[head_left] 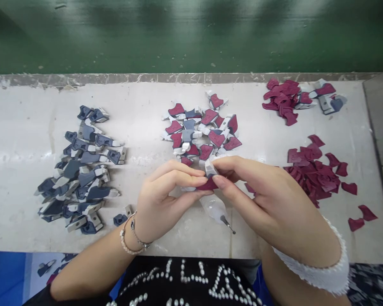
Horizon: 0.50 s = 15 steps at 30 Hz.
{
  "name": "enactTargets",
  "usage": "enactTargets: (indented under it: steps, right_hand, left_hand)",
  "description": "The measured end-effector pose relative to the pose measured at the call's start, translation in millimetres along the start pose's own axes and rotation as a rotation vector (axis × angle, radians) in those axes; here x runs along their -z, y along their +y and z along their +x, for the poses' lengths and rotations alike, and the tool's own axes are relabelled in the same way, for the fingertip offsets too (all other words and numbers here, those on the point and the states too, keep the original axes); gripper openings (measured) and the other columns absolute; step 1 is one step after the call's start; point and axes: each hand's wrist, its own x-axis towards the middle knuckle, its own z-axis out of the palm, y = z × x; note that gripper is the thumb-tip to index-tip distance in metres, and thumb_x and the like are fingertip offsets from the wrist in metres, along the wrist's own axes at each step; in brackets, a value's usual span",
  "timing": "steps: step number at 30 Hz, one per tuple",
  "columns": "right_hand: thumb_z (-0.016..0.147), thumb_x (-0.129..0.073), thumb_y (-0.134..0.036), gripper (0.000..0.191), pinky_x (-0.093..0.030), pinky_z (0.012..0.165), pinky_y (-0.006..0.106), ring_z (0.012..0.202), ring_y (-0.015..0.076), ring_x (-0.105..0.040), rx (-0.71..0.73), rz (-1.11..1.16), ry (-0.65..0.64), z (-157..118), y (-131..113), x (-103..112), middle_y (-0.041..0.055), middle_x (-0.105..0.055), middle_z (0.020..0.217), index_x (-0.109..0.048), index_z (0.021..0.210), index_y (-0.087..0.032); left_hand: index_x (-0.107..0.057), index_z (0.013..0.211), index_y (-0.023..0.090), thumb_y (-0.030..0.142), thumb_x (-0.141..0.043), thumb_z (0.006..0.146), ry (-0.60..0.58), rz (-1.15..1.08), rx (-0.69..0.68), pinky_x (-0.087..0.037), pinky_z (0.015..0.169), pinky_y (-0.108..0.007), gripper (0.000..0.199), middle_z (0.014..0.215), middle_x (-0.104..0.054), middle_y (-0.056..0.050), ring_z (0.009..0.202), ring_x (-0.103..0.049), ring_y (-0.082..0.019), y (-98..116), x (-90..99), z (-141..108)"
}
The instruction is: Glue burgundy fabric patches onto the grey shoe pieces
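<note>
Between my two hands is a small plastic part [208,183] with a maroon face and a grey-white upper piece. My left hand [166,197] pinches it from the left, fingers and thumb closed on its edge. From the right, my right hand [261,195] grips the same part, its thumb pressed near the maroon face. Just below them a clear squeeze bottle [215,209] with a thin dark metal tip lies on the table. Beyond my fingers sits a heap of grey-white parts with maroon faces [207,131]. The held part's underside is hidden.
A pile of blue-grey and white parts [83,170] spreads over the left of the table [140,102]. Loose maroon pieces [319,174] lie at right, and another maroon heap [282,97] at the back right, beside a few grey parts [330,102]. A green wall [191,38] stands behind.
</note>
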Motion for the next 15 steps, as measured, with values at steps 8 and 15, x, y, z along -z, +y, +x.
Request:
enactTargets:
  steps: [8, 15]
  right_hand:
    - [0.099, -0.051, -0.021, 0.011, -0.041, 0.058, 0.026, 0.067, 0.0114, -0.057, 0.014, -0.034, 0.025, -0.4, -0.1, -0.3, -0.0016, -0.065, 0.079, -0.060, 0.093, -0.019]
    - [0.098, -0.052, -0.019, 0.012, -0.043, 0.059, 0.028, 0.070, 0.0137, -0.060, 0.014, -0.010, 0.002, -0.9, 1.2, 2.6, 0.0000, -0.066, 0.081, -0.058, 0.088, -0.020]
  left_hand:
    - [-0.069, 0.093, 0.021, 0.011, -0.082, 0.073, -0.019, -0.024, 0.011, -0.062, 0.074, -0.028, 0.026, 0.092, -0.073, -0.002, 0.085, -0.070, -0.014, 0.6, 0.1, 0.2]
    - [-0.069, 0.092, 0.020, 0.011, -0.083, 0.073, -0.031, -0.026, 0.005, -0.062, 0.073, -0.027, 0.025, 0.091, -0.073, -0.002, 0.083, -0.070, -0.013, 2.5, 0.1, 0.7]
